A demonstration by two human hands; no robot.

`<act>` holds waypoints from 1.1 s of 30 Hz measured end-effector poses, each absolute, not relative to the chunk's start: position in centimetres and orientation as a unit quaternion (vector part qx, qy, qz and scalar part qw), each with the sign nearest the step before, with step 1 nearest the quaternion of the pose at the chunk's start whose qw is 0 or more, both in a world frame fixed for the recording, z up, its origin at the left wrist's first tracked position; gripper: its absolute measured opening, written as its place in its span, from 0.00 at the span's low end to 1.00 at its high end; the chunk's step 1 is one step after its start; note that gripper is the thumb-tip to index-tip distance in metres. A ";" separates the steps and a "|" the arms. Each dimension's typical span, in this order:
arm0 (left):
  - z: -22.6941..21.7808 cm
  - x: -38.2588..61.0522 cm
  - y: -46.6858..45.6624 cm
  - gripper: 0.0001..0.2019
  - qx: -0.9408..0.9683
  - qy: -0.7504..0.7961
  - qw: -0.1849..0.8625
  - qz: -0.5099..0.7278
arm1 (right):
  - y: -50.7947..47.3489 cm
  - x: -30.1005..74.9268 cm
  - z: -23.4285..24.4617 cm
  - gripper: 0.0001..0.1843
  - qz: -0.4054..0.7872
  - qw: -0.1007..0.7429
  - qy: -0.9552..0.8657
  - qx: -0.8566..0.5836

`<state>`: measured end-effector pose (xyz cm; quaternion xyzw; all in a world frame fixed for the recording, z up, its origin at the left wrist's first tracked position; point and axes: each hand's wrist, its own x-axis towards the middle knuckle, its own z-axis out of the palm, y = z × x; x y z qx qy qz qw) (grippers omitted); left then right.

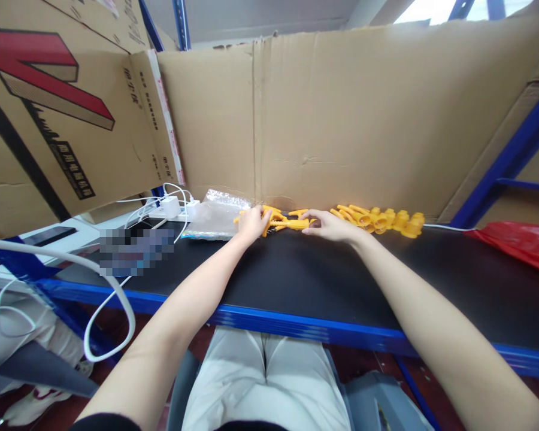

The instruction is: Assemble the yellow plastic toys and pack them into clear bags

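Here we are: a yellow piece (295, 224) is lying on the black tabletop (296, 275), right between the hands, its long axis running side to side, its thick end pointing towards the right hand (327, 227)! The left hand (251, 222) is touching yellow plastic, fingers curling; whether either grip is clenching anything, I can't tell. More yellow pieces (377, 220) are sitting just beyond, rightward.
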<state>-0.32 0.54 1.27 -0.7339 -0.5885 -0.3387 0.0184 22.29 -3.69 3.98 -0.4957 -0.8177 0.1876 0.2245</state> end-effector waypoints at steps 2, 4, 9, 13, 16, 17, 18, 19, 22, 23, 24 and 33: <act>1.1 -0.3 0.6 0.17 -0.745 -0.570 0.012 -0.347 | -3.6 22.4 3.9 0.19 0.191 0.236 -0.816 -0.493; 1.1 -0.4 0.5 0.19 -0.760 -0.542 0.003 -0.359 | -3.3 22.7 3.8 0.18 0.194 0.249 -0.813 -0.489; 1.0 -0.9 -0.1 0.29 -0.849 -0.420 -0.016 -0.322 | -2.6 23.5 3.5 0.18 0.202 0.264 -0.796 -0.506; 0.9 -1.1 -0.1 0.21 -0.875 -0.398 -0.015 -0.276 | -2.3 23.9 3.3 0.17 0.198 0.262 -0.798 -0.505; 0.8 -0.8 0.0 0.18 -0.864 -0.404 0.004 -0.300 | -2.3 23.9 3.2 0.16 0.206 0.261 -0.801 -0.498; 0.8 -0.6 0.0 0.18 -0.861 -0.406 0.011 -0.306 | -2.3 23.9 3.2 0.17 0.214 0.265 -0.799 -0.495; 0.9 -0.5 -0.1 0.17 -0.859 -0.408 0.018 -0.308 | -2.3 23.8 3.2 0.17 0.225 0.271 -0.796 -0.492; 1.0 -0.5 -0.2 0.16 -0.857 -0.412 0.024 -0.309 | -2.3 23.8 3.2 0.18 0.242 0.282 -0.790 -0.487; 1.3 -0.5 -0.5 0.15 -0.852 -0.425 0.034 -0.304 | -2.3 24.0 3.2 0.21 0.320 0.315 -0.763 -0.465; 1.3 -0.5 -0.6 0.15 -0.851 -0.427 0.037 -0.302 | -2.3 24.0 3.2 0.21 0.348 0.322 -0.752 -0.458; 1.3 -0.5 -0.6 0.15 -0.851 -0.427 0.039 -0.302 | -2.3 24.1 3.1 0.21 0.372 0.325 -0.741 -0.454; 1.1 -0.3 -0.6 0.15 -0.852 -0.423 0.040 -0.306 | -2.3 23.9 2.7 0.21 0.428 0.319 -0.693 -0.485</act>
